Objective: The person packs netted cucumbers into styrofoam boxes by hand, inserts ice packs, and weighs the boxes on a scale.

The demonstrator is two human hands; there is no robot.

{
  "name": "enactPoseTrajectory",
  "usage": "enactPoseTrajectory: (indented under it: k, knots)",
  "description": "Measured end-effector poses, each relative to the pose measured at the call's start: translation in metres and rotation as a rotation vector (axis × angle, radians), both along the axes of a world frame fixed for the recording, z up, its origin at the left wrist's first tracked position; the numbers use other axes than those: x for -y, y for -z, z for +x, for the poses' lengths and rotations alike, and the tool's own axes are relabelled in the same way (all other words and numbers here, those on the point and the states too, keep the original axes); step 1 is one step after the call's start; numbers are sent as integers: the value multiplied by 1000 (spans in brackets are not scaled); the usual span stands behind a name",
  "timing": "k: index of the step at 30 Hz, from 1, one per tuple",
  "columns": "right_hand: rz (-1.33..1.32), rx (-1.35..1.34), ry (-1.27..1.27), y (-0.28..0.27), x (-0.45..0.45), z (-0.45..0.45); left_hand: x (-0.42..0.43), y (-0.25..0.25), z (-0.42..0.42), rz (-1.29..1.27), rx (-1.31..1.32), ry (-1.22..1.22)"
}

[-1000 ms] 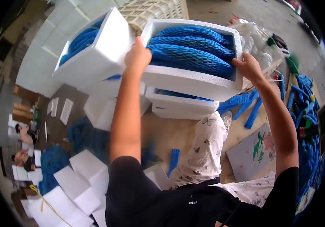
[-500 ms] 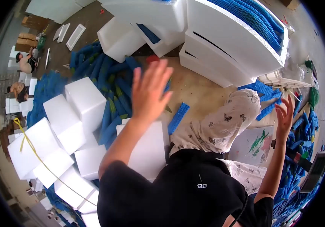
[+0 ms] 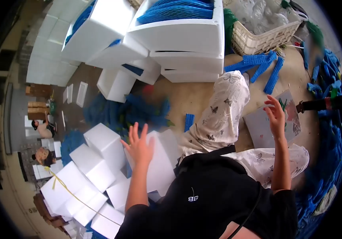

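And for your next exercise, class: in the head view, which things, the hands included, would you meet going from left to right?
Brown cartons, white tray, left hand, lone short blue strip, right hand, blue netting heap along the right edge.

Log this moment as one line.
left hand: empty, spread, by white box | right hand: empty, fingers bent, by painted board | stack's top box: open, blue mesh bundles inside

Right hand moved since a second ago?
Yes: the right hand has left the open foam box it gripped and pulled back down the view, now overlapping the painted board.
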State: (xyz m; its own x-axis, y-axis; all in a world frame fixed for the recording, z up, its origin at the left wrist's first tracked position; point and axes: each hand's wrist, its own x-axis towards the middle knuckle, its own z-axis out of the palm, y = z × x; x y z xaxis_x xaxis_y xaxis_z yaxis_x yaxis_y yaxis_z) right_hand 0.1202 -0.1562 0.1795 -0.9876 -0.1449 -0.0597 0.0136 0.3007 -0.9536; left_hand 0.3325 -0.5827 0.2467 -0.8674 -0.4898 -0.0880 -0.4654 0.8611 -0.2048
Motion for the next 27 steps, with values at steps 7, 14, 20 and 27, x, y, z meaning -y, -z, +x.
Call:
enactPoseTrajectory:
  k: [7,14,20,27]
  knots:
    - [134,-132,21,-26,0,25,21,35,4,212,218,-323]
    - [140,-182,45,-19,-4,27,41,-77,24,199,122,-435]
    - [351,-66,-269,-16,-5,36,81,-117,-5,382,287,-563]
    - [439,-23,-511,-46,-10,59,197,-251,23,-38,-54,-399]
